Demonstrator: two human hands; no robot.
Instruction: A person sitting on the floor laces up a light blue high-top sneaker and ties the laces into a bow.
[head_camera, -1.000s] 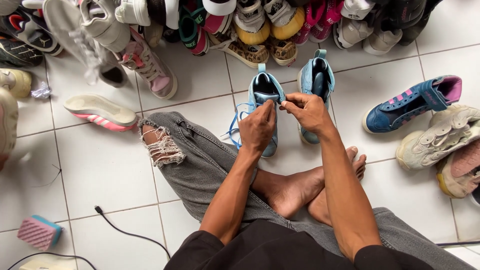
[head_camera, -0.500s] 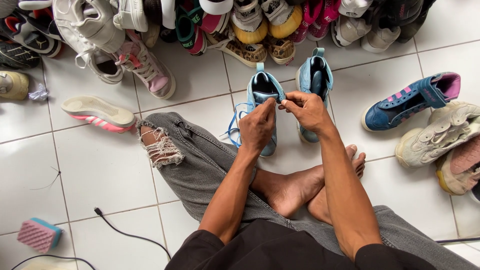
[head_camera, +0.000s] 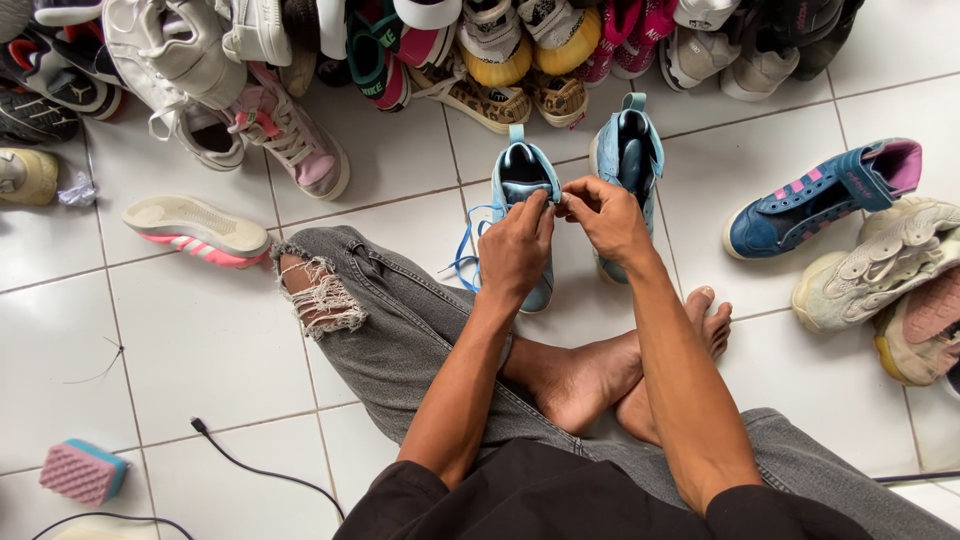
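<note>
Light-blue high-top sneaker (head_camera: 527, 200) stands upright on the tiled floor (head_camera: 200, 340); left hand (head_camera: 516, 250) and right hand (head_camera: 605, 215) pinch its tongue, steadying it.

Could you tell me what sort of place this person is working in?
Probably a home or small shoe-cleaning spot: a white tiled floor, a heap of assorted shoes along the top edge, and a pink sponge. Both hands work at a light-blue sneaker.
</note>
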